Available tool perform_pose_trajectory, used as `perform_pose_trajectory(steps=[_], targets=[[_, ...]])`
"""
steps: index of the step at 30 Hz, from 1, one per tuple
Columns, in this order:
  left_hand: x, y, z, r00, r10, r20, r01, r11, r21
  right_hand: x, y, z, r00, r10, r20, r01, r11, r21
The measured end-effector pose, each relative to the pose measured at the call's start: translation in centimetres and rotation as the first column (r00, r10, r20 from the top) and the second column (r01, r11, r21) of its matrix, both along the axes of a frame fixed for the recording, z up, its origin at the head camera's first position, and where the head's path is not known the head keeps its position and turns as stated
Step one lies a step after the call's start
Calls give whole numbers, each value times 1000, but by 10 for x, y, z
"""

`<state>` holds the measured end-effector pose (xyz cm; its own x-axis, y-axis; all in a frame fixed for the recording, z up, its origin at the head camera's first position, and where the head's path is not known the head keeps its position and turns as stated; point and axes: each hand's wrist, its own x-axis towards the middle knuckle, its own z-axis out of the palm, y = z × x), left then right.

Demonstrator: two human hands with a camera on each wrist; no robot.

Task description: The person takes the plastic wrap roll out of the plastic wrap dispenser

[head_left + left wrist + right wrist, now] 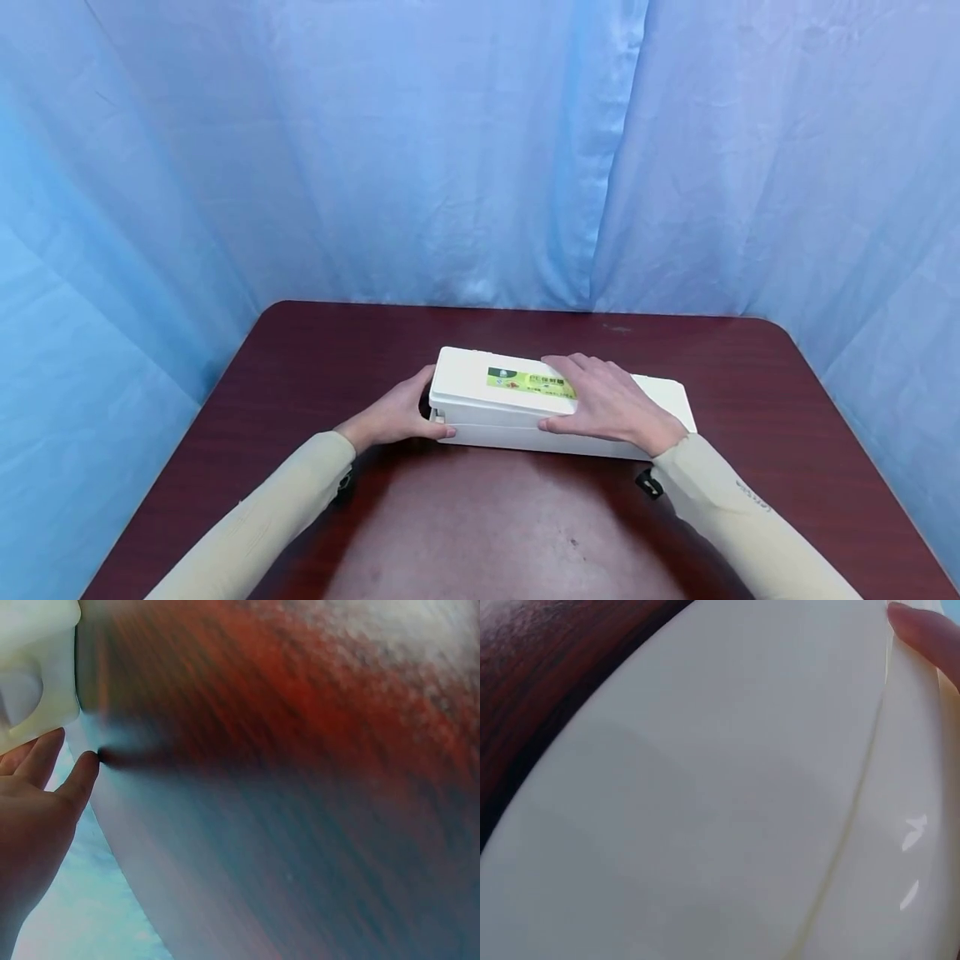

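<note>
A long white cling film dispenser (pixel 487 434) lies on the dark red table, with a green and yellow label (pixel 525 382) on its lid (pixel 459 375). At the left end the lid sits slightly raised over the base. My left hand (pixel 397 410) grips that end, thumb on the front face and fingers behind. My right hand (pixel 603 400) spans the lid near the middle, holding it with the thumb at the front edge and fingers over the top. In the left wrist view the dispenser's end (pixel 52 701) shows a round opening. The right wrist view is filled by its long front (pixel 705 787).
The dark red table (pixel 315 358) has rounded far corners. Light blue curtains (pixel 450 167) hang behind it and along both sides. A black strap piece (pixel 648 483) shows beneath the right sleeve.
</note>
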<state>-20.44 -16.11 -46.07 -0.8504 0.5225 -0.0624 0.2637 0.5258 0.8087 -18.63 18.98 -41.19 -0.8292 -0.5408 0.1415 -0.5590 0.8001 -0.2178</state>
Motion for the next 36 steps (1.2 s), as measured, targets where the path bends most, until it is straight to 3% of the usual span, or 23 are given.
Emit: perform_pose_trajectory(steps=[15,23,28,36], targets=[[8,-2,-4,1000,2,-7,-1,1000,27,-2,-1,-4,998,23,-58,-21,999,39],[6,-1,0,1000,-12,10,12,1000,-6,-13,10,18,995,-101,-2,100,994,-49],[4,-1,-1,1000,3,-1,-3,1000,12,-10,9,17,998,-65,23,65,998,-13],[2,-1,1,1000,4,29,-6,999,41,-2,4,12,994,14,-106,-12,1000,27]])
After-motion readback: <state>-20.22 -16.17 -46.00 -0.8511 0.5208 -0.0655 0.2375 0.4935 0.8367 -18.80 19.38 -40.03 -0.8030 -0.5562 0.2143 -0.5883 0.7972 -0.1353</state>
